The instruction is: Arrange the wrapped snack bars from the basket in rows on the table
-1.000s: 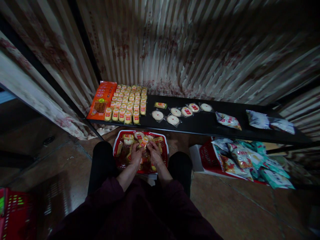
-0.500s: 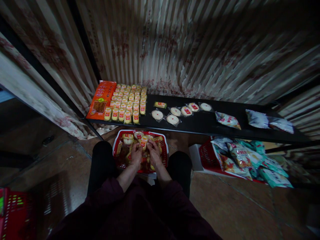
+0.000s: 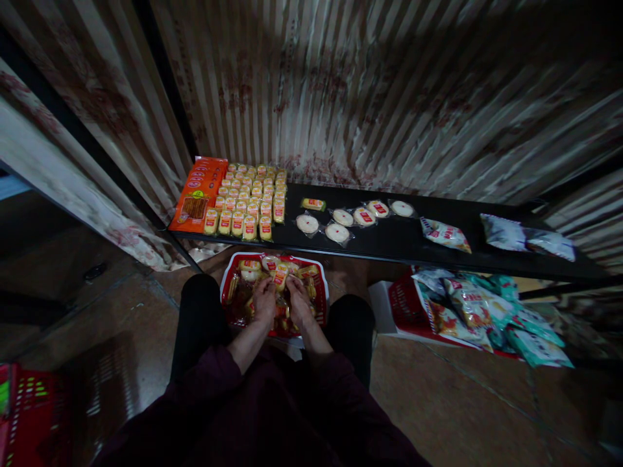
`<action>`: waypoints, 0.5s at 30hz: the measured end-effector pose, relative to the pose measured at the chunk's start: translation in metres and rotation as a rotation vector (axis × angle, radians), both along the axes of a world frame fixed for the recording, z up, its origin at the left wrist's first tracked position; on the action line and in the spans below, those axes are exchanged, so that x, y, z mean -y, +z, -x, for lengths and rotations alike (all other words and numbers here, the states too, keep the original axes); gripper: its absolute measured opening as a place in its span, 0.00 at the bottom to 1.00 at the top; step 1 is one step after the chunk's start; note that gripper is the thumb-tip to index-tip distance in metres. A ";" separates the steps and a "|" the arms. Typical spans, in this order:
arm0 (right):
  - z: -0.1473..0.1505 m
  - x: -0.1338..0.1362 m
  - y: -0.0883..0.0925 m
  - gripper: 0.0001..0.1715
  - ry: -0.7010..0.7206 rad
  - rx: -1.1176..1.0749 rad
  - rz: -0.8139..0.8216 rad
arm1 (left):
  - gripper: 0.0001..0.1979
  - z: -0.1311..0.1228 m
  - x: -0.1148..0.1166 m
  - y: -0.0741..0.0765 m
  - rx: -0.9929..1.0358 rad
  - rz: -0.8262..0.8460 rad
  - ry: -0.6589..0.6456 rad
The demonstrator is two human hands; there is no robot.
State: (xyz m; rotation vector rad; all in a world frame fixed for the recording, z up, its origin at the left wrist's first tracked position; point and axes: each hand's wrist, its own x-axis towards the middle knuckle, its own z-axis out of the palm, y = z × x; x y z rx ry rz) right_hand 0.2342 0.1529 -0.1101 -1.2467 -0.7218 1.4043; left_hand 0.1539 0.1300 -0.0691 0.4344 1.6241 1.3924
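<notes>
Over a red basket with a white rim (image 3: pixel 323 277), my left hand (image 3: pixel 264 299) and my right hand (image 3: pixel 298 299) pinch a small wrapped cake (image 3: pixel 279 279) from both sides. The cake is yellow with an orange and white label. Several more wrapped cakes and biscuits lie in the basket below, partly covered by my hands. On the black shelf (image 3: pixel 379 243) ahead stand close rows of the same yellow cakes (image 3: pixel 250 227), beside a flat orange packet (image 3: pixel 197 194). One yellow cake (image 3: pixel 313 204) lies apart, near several round white wrapped cakes (image 3: pixel 337 233).
White snack bags (image 3: pixel 445 234) lie toward the shelf's right end. Under it, a second red basket (image 3: pixel 406 301) is heaped with snack bags (image 3: pixel 470 301). Another red basket (image 3: pixel 36 415) stands at lower left. A striped curtain (image 3: pixel 316 97) hangs behind the shelf, between black posts.
Almost nothing differs. Both hands stay on the wrapped cake over the basket, with a slight shift of the fingers. The whole view has drifted a little.
</notes>
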 end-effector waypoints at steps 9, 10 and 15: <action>0.002 0.003 0.012 0.12 -0.010 -0.077 0.058 | 0.08 0.002 -0.002 -0.006 -0.073 -0.013 -0.035; 0.002 0.004 0.013 0.12 -0.008 -0.076 0.062 | 0.09 0.002 -0.001 -0.007 -0.082 -0.016 -0.036; 0.004 0.006 0.014 0.16 -0.029 -0.052 0.073 | 0.09 0.001 -0.002 -0.011 -0.152 -0.074 -0.026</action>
